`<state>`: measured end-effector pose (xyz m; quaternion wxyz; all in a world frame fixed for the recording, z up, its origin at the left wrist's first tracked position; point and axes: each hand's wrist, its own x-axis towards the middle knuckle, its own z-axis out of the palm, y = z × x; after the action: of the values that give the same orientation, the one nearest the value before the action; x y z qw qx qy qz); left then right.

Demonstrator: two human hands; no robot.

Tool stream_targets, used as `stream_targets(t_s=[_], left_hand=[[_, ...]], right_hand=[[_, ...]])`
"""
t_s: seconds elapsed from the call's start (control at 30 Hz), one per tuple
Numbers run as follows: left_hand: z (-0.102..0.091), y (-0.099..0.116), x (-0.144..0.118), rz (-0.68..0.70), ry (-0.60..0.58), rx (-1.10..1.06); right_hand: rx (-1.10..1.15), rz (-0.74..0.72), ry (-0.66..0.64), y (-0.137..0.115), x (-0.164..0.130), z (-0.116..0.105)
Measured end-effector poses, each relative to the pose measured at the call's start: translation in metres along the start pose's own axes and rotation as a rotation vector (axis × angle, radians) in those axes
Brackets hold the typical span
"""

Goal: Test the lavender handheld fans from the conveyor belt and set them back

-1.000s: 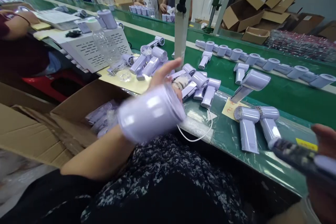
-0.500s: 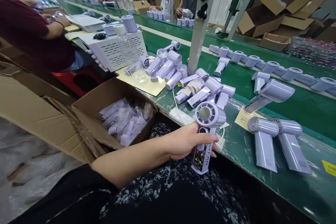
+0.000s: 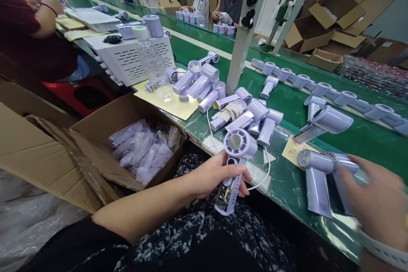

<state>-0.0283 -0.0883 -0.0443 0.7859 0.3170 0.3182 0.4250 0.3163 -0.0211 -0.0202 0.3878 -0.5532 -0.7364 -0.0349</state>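
Note:
My left hand (image 3: 219,174) is wrapped round the handle of a lilac handheld fan (image 3: 240,142), held above my lap with its round grille up. The handle's cover is off, and a circuit board shows inside. At the right, my blurred right hand (image 3: 374,195) is at a standing lilac fan (image 3: 346,162), thumb and forefinger apart about its head; contact is unclear. Part of that fan is hidden behind the hand. Beside it stands another lilac fan (image 3: 318,187), and behind them a third fan (image 3: 331,121) leans over a yellow note (image 3: 291,148).
Several fans (image 3: 204,80) lie heaped along the bench, near a white cable (image 3: 267,170) and a plastic bottle (image 3: 149,57). A carton (image 3: 92,125) of bagged parts stands at the left. Behind runs a green conveyor (image 3: 287,102) with a metal post (image 3: 237,46). Co-workers sit beyond.
My right hand has come into view from the right and reached the standing fan. My left hand, still holding its fan, has shifted slightly left in the view, which has also moved.

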Motion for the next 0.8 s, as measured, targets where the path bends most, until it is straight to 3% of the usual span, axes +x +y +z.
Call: stream_targets(t_s=[0.07,0.23,0.3,0.37,0.47,0.53,0.6,0.7,0.8], left_hand=[[-0.011,0.004,-0.009,0.011,0.055,0.039],[-0.028,0.018,-0.036,0.05,0.186,0.103],[-0.032,0.02,-0.044,0.063,0.19,0.084],[-0.036,0.02,-0.048,0.067,0.185,0.05],[-0.044,0.017,-0.045,0.058,0.15,-0.021],[-0.048,0.014,-0.038,0.05,0.114,-0.065],[-0.049,0.011,-0.029,0.03,0.064,-0.092],[-0.038,0.01,-0.018,-0.002,-0.069,-0.093],[-0.017,0.013,-0.013,-0.044,-0.202,-0.03]], right_hand=[[-0.073,-0.114,-0.071,-0.04,0.025,0.039],[0.067,-0.347,-0.144,-0.144,0.083,0.135],[0.094,-0.386,-0.159,-0.164,0.095,0.165],[0.12,-0.397,-0.155,-0.171,0.1,0.181],[0.17,-0.361,-0.077,-0.169,0.099,0.167],[0.198,-0.293,-0.057,-0.167,0.092,0.137],[0.199,-0.238,-0.137,-0.169,0.077,0.103],[0.33,-0.213,-0.205,-0.179,0.044,0.071],[0.644,-0.138,-0.269,-0.185,0.012,0.069]])
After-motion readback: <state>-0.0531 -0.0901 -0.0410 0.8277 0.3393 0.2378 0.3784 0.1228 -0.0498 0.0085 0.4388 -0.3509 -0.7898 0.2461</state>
